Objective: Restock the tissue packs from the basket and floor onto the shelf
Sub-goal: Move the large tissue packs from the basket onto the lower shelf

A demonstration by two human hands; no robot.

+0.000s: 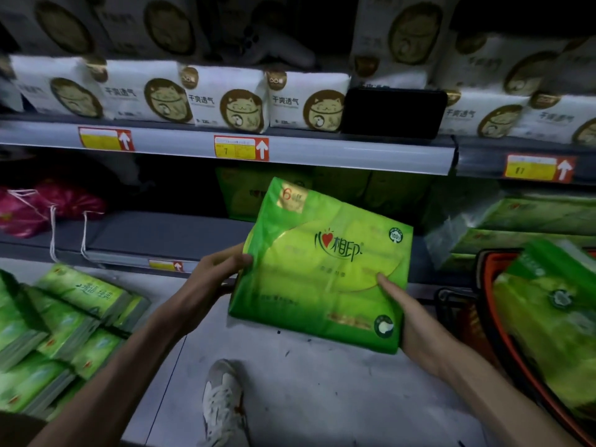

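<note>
I grip one green tissue pack (322,269) with left hand (219,269) and right hand (416,321), shelf (154,233) ahead mostly bare, floor packs (64,321) left and basket (503,321) right still waiting.

One wide-angle camera, worn on the head, looks forward and down from close before the grey metal store shelf (322,156). The green plastic tissue pack (322,269) sits mid-frame, pale grey floor (322,382) beneath.
</note>
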